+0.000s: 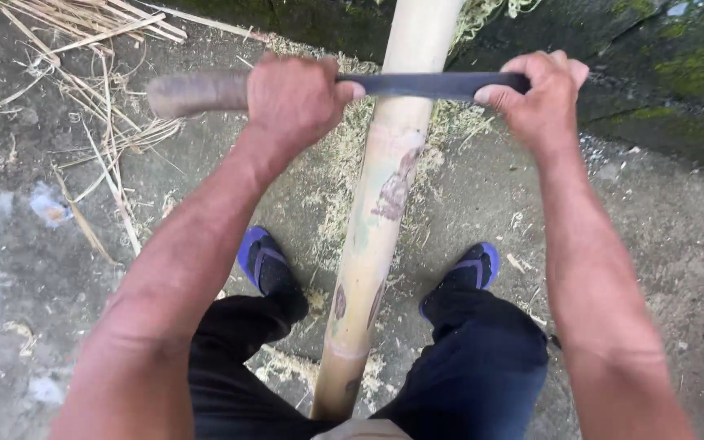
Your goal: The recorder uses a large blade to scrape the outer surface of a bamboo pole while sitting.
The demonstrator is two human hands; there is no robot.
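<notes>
Between dark trouser knees (482,367) runs a pale bamboo pole (376,212); left hand (295,102) grips the knife handle (193,91) tight, right hand (543,94) pinches the blade's (429,84) far end across it.

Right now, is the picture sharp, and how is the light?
Head view: soft, even daylight, no hard shadows or glare. The left hand, right hand and bamboo pole are fairly sharp; the blade is slightly smeared, and the wooden handle more so.
</notes>
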